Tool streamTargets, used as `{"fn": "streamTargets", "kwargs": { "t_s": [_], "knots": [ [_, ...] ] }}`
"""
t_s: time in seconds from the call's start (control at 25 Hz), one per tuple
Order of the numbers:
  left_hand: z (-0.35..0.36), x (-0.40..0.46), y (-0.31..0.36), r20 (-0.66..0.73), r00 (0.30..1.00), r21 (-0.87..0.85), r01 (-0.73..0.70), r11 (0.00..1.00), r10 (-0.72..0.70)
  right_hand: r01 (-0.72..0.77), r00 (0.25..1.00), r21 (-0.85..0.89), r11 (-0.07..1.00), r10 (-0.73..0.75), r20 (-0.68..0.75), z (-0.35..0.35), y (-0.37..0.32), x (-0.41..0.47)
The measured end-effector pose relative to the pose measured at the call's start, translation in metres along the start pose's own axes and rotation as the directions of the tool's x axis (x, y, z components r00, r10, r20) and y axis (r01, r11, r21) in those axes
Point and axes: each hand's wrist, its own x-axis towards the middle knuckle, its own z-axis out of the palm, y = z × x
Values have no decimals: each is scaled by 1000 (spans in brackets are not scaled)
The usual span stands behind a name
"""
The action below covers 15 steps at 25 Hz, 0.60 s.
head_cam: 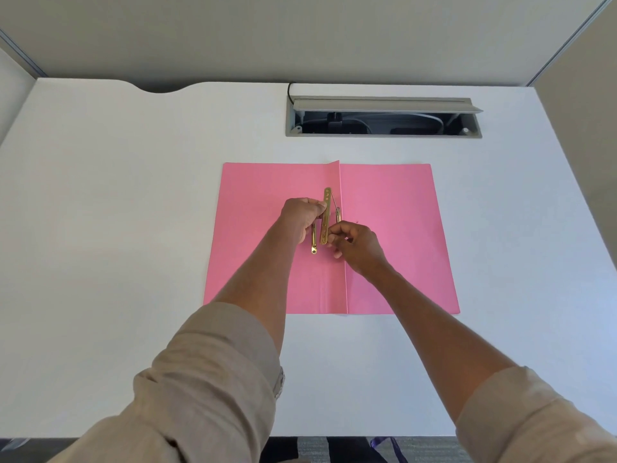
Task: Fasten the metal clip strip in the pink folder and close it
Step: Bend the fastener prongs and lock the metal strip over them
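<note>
A white desk [133,228] is seen from above, enclosed by grey partition panels [300,35] at the back and on both sides. A grey cable tray [384,116] is recessed in the desk near its far edge, its lid raised and dark cables visible inside. A curved cut-out is noted in the far edge to the left.

The pink folder [394,235] is laid open and flat near the middle of the desk, both covers spread, the centre fold running away from the viewer. A narrow inner flap stands slightly raised along the fold at the far end.

The metal clip strip [326,208], gold in colour and pierced with holes, is held just left of the fold, lying along it and lifted slightly off the folder. It is gripped at its mid-length by the left hand [300,218], whose fingers are curled closed around it. A second gold prong [314,240] is seen below that hand, lying on the left cover beside the strip. Another thin metal prong [337,213] rises at the fold, just right of the strip.

The right hand [357,243] is set at the near end of the strip, thumb and forefinger drawn together in a pinch; whether the strip or the prong is pinched cannot be told. Both forearms are bare, with beige sleeves [213,379] rolled up.
</note>
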Motion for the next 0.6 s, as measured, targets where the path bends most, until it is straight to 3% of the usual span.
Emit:
{"fn": "streamTargets", "kwargs": {
  "t_s": [0.6],
  "knots": [
    [4,1,-7,-12,998,34,-55,998,56,-69,997,44,997,71,-42,-1,7,-1]
  ]
}}
